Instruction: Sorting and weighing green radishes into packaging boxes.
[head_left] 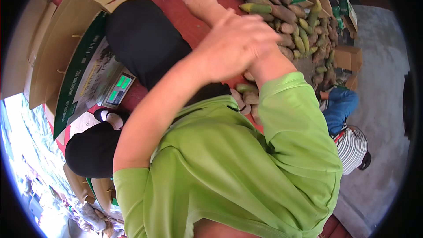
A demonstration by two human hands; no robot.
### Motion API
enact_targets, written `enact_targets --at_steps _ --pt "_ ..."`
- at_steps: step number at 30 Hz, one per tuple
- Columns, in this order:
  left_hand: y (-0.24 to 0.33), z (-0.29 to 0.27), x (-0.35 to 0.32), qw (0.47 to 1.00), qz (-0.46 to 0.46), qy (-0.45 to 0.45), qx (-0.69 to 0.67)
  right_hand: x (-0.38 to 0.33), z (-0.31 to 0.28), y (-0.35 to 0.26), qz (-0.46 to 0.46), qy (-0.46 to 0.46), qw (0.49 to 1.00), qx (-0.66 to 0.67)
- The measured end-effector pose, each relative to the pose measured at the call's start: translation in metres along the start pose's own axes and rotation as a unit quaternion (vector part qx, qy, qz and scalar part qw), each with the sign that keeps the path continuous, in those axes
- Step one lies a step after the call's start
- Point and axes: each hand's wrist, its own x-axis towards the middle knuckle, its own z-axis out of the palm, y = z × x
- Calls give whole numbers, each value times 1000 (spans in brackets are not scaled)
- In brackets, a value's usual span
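My left hand (240, 46) lies across my right forearm (269, 67), its fingers curving over the far side and blurred by motion. Past it, my right hand (200, 1) reaches out above the red surface (174, 6), fingers loosely bent and slightly apart, with nothing visible in them. To the right of my hands is a large pile of brown and green elongated tubers (282, 13). A few more tubers (248, 94) show beside my right sleeve, partly hidden by my arm.
A large open cardboard box (66, 48) stands on the left, next to a scale with a lit green display (120, 89). Smaller cartons (348, 57) sit beyond the pile. At the right, another person in a striped top (352, 150) is near the grey floor (379, 83).
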Motion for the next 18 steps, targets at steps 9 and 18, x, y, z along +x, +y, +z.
enact_targets --at_steps 9,18 --pt "39 45 -4 998 -18 -55 -26 -51 61 -13 -57 -144 983 97" --pt "61 -75 -62 881 -160 -12 446 -229 100 69 103 -220 925 292"
